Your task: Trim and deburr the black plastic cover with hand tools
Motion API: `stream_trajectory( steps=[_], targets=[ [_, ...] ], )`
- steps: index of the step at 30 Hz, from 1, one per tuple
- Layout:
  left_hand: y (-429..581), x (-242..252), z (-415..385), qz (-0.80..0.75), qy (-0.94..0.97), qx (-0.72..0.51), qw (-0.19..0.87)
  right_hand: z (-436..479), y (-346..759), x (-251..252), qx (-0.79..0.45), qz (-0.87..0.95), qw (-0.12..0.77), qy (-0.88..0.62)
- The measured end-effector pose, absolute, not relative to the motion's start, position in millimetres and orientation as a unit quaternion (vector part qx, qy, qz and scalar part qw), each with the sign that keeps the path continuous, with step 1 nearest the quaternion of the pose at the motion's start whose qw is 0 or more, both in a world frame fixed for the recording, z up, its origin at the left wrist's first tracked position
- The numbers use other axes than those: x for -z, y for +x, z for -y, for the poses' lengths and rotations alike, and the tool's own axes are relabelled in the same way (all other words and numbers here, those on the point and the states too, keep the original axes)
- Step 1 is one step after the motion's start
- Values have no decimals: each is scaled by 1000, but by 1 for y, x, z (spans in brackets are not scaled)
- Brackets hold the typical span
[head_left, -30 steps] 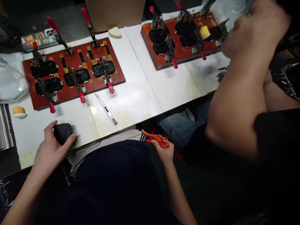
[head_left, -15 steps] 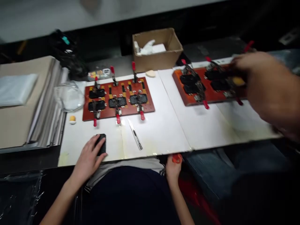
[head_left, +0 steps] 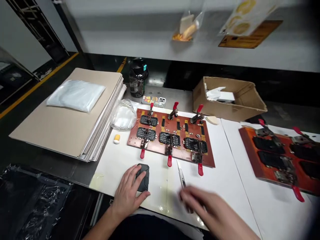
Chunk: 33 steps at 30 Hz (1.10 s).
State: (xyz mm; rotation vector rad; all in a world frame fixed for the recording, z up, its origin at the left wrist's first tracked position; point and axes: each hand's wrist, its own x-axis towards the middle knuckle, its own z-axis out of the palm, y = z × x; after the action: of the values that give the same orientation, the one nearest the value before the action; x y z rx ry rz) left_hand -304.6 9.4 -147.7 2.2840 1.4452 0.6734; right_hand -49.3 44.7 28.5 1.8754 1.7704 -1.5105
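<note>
My left hand (head_left: 128,191) rests on the white work sheet with its fingers over the left side of a flat black plastic cover (head_left: 143,178), the thumb below its lower edge. My right hand (head_left: 205,203), blurred by motion, has its fingers curled around the handle of a craft knife (head_left: 181,172), whose blade points away from me. Beyond both hands lies a reddish-brown fixture board (head_left: 160,153) with red-handled toggle clamps. Several black plastic covers (head_left: 146,133) sit on it, clamps closed over those in the near row.
A second clamp board (head_left: 250,153) is at the right. Behind are an open cardboard box (head_left: 230,111), a phone (head_left: 153,101) and a dark jar (head_left: 138,78). Stacked cardboard sheets (head_left: 67,130), a clear plastic bag (head_left: 123,115) and a small yellow-and-white object (head_left: 116,139) are at left.
My right hand has come up from below the table edge to the craft knife; the orange ring-shaped thing at it is out of sight. The view has swung left; another person's arm has left it.
</note>
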Motion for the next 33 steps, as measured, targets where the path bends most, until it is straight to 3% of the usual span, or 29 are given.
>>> stream_trajectory(
  steps=[3,5,10,16,23,26,28,31,33],
  targets=[
    [-306,151,-9,-540,754,-285,241,-168,-143,-9,331,-753,-46,568],
    [-306,152,-9,-557,717,-315,277,-232,-201,28,227,-827,-6,514],
    [-306,150,-9,-578,658,-336,346,-319,-286,97,164,-809,100,555],
    [-307,147,-15,-571,593,-365,435,-340,-290,108,137,-788,162,577],
    [-322,140,-21,-589,445,-483,470,-280,-265,74,98,-852,69,510],
    [-337,122,-44,-640,342,-541,425,-232,-245,52,150,-865,13,479],
    [-350,110,-65,-619,365,-568,402,-203,-232,45,303,-832,-63,460],
    [-366,100,-90,-587,424,-513,461,-170,-212,51,541,-697,-165,441],
    [-371,99,-97,-597,448,-461,480,-156,-200,60,572,-637,-198,477]
  ],
)
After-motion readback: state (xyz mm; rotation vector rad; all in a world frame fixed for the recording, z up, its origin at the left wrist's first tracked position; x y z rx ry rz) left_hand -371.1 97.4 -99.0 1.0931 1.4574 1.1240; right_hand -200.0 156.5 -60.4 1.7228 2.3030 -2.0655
